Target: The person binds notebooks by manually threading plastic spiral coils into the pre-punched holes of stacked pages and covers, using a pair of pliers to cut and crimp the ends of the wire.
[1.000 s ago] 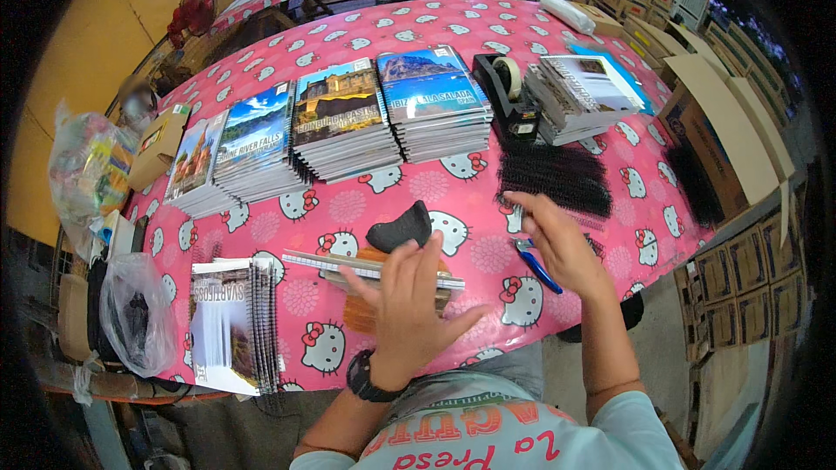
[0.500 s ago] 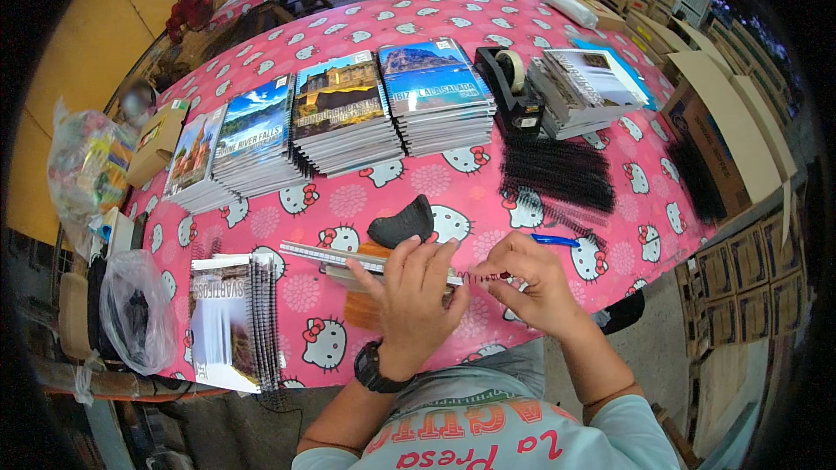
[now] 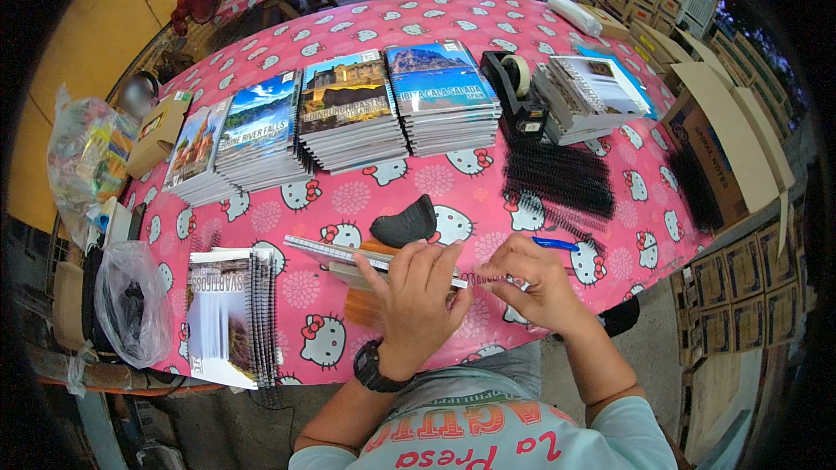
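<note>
My left hand (image 3: 416, 296) presses down on a thin stack of loose notebook pages (image 3: 326, 252) lying across a small wooden block (image 3: 359, 303) near the table's front edge. My right hand (image 3: 533, 283) pinches a black spiral binding coil (image 3: 477, 278) at the right end of that stack. A blue pen (image 3: 555, 245) lies just beyond my right hand. A black curved tool (image 3: 406, 222) rests just behind the stack. A pile of loose black coils (image 3: 557, 181) lies further back to the right.
Several stacks of picture-cover notebooks (image 3: 348, 113) line the pink patterned table (image 3: 366, 191). Bound notebooks (image 3: 231, 313) lie front left, a tape dispenser (image 3: 514, 91) and another stack (image 3: 592, 96) back right. Cardboard boxes (image 3: 731, 139) stand right, plastic bags (image 3: 131, 300) left.
My right hand left the blue pen beside the coil pile and came in to the right end of the page stack, now pinching a coil. My left hand stayed on the stack.
</note>
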Action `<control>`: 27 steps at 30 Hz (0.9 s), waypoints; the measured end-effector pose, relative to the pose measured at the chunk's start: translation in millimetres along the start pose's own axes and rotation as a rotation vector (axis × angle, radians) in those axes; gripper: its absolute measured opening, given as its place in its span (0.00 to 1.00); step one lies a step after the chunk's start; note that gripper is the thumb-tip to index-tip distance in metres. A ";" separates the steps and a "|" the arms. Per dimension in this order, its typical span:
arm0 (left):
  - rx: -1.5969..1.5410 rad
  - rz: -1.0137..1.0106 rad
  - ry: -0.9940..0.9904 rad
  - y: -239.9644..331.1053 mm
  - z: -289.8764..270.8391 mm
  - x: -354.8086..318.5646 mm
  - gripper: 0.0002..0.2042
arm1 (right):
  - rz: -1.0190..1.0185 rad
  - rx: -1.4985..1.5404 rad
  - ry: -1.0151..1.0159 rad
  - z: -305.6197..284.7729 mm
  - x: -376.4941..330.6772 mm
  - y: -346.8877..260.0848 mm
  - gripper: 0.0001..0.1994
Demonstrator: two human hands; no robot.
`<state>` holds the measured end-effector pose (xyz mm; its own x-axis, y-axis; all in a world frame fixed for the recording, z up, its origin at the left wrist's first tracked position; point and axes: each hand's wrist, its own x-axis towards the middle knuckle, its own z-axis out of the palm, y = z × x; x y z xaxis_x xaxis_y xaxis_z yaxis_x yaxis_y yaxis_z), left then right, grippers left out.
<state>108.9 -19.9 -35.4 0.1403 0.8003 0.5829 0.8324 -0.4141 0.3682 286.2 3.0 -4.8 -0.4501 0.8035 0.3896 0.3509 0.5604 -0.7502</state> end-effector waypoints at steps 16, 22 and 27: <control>-0.286 0.117 -0.113 -19.4 -32.8 9.3 0.09 | 0.033 -0.049 -0.117 -1.5 6.9 -15.9 0.21; -0.140 0.178 -0.180 -23.5 -30.5 5.2 0.10 | 0.449 0.353 -0.511 -13.5 25.5 9.9 0.22; -0.248 0.191 -0.142 -14.3 -30.5 15.0 0.08 | 0.201 -0.184 -0.074 53.9 68.7 103.4 0.23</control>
<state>82.8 -15.2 -9.8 0.3688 0.7435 0.5578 0.6305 -0.6410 0.4376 247.4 105.4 -84.4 -0.4129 0.8891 0.1976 0.5790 0.4237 -0.6965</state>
